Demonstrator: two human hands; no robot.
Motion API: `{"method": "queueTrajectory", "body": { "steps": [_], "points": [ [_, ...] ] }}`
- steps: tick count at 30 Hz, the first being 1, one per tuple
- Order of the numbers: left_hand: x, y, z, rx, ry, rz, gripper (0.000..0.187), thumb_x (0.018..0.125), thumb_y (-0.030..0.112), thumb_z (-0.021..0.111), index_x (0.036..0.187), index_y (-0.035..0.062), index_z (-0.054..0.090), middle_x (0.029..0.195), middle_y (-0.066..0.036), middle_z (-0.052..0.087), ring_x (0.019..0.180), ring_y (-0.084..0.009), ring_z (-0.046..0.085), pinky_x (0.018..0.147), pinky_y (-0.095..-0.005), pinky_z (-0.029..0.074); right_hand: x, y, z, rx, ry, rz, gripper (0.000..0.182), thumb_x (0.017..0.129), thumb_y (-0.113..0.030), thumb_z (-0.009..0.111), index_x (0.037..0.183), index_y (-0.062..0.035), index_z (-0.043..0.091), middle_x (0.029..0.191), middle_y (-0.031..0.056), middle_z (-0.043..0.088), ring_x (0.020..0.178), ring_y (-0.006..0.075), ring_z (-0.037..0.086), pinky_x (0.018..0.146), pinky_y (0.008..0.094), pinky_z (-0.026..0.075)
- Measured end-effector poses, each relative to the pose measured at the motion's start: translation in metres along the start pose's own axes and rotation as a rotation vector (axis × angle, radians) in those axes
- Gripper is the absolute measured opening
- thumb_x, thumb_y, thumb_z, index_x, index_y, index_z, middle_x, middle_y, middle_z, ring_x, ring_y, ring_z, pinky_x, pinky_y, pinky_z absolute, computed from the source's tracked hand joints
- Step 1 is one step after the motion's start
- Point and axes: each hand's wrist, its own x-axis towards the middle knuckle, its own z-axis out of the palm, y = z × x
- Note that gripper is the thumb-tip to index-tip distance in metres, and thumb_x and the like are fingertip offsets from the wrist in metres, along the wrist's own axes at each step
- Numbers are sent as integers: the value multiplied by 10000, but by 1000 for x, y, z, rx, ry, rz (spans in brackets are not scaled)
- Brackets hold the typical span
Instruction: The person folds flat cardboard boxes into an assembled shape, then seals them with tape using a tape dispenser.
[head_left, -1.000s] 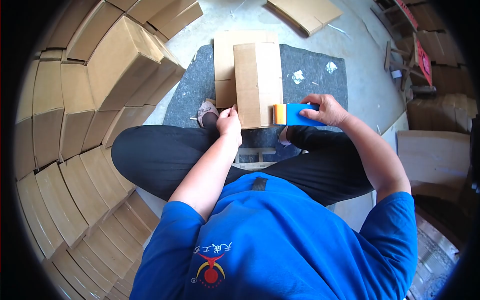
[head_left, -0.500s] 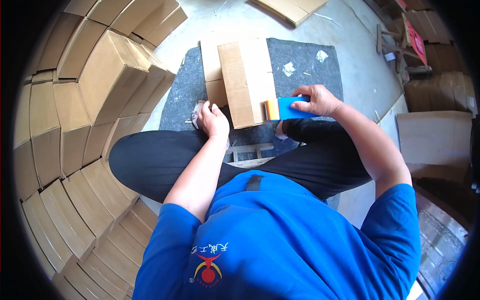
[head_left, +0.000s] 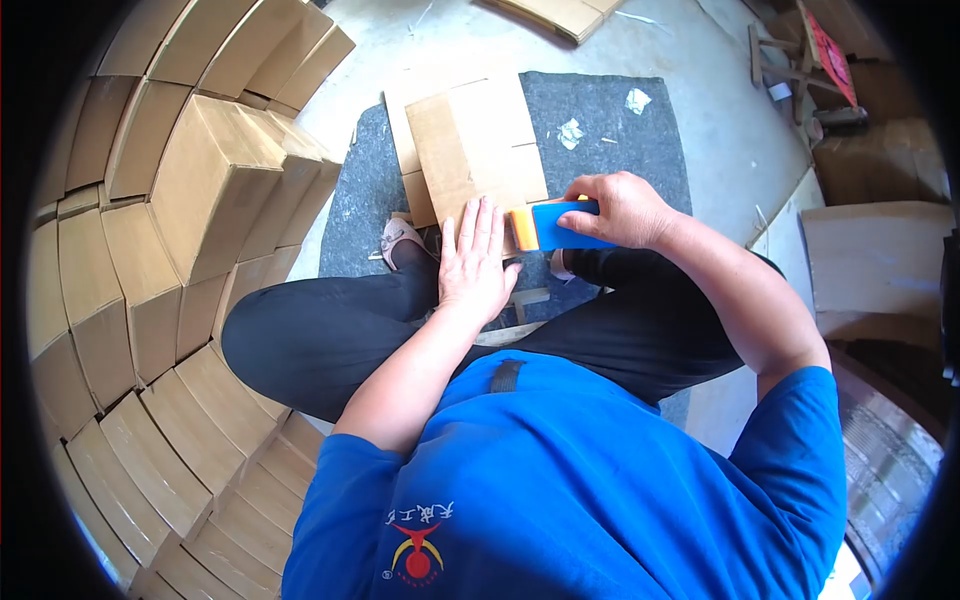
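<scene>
1. Your right hand (head_left: 620, 208) is clamped around the blue tape dispenser (head_left: 565, 226), fingers over its top and thumb underneath. Its orange end (head_left: 524, 230) touches the near right corner of the folded cardboard box (head_left: 470, 150).
2. Your left hand (head_left: 478, 262) lies flat and open, fingers spread and gripping nothing. The fingertips (head_left: 478, 212) press on the box's near edge, just beside the dispenser's orange end.
3. The box lies flat on the grey felt mat (head_left: 640, 150) in front of your crossed legs, one flap layer folded over another. Whether tape is already stuck to the card cannot be told from here.
4. My reading is that you are starting a strip at the near edge. Keep the flat hand pressing hard so the card does not slide on the mat when the dispenser pulls.
5. Hold the dispenser's mouth low against the card and run it straight along the flap seam; a tilted head would probably wrinkle the tape.
6. Keep your fingers clear of the orange end, where a cutting blade is likely to sit.
7. To your left a wall of stacked cartons (head_left: 200, 190) stands close, and more flat cardboard (head_left: 560, 12) lies on the concrete floor beyond the mat, well apart from your hands.
</scene>
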Motion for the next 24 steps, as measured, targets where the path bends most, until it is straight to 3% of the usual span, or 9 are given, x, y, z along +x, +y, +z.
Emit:
{"method": "queueTrajectory", "body": {
  "steps": [4,10,17,20,24],
  "points": [
    [9,-1,-5,34,-20,9,865,887,464,643,1531,9,289,1619,-177,207,1523,-307,136,1224,-518,107,7,2,-5,-51,7,57,457,846,-482,682,1091,-97,717,965,161,733,942,327,708,884,421,552],
    [-10,-3,-28,-159,-35,89,836,834,250,735,1507,-13,315,1570,-202,309,1485,-338,251,1207,-461,232,10,14,-5,-21,-59,22,447,850,-463,687,1084,-82,715,942,172,730,903,331,713,856,421,558],
    [-11,-12,-25,-166,-120,119,886,829,311,746,1513,-23,294,1583,-213,275,1498,-345,214,1221,-439,206,9,13,-3,-31,-27,-16,423,861,-453,693,1067,-85,715,924,172,728,887,341,713,835,426,564],
    [-4,-23,-23,-7,-210,183,975,833,407,737,1543,-15,220,1616,-200,205,1521,-328,139,1242,-436,122,11,8,-2,-40,-4,12,439,867,-467,690,1069,-78,714,939,171,729,894,335,714,836,422,564],
    [-6,-35,-18,-63,-101,243,893,830,328,747,1531,17,288,1601,-203,245,1510,-338,182,1233,-448,165,11,-1,-10,-82,5,54,457,874,-479,685,1076,-70,712,953,171,731,898,327,717,839,415,566]
  ]
}}
